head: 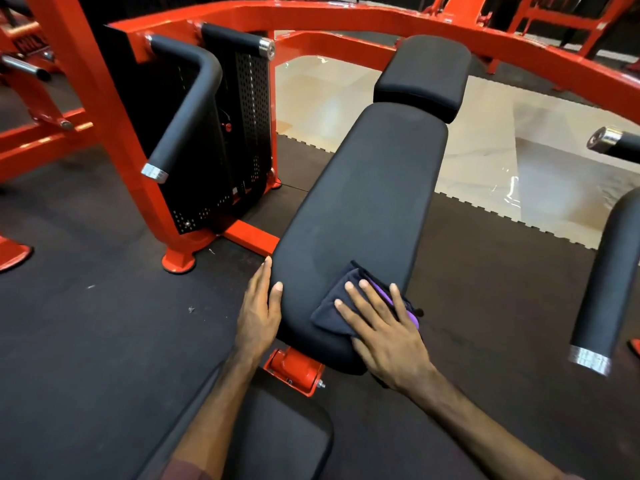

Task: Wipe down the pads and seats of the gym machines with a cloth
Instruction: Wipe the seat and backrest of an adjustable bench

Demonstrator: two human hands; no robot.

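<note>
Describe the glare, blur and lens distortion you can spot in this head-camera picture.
Head view: glare streaks on the pale floor; the red frame bows from wide-angle distortion; the right handle blurs near the edge; the cloth under the right hand on the pad stays sharp.

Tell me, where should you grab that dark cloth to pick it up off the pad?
Probably by the loose corner of the cloth that sticks out left of the right hand, coming from above. The rest lies flat on the back pad under straight fingers, so there is little to pinch; that corner is free. The left hand only rests on the pad's edge.
</note>
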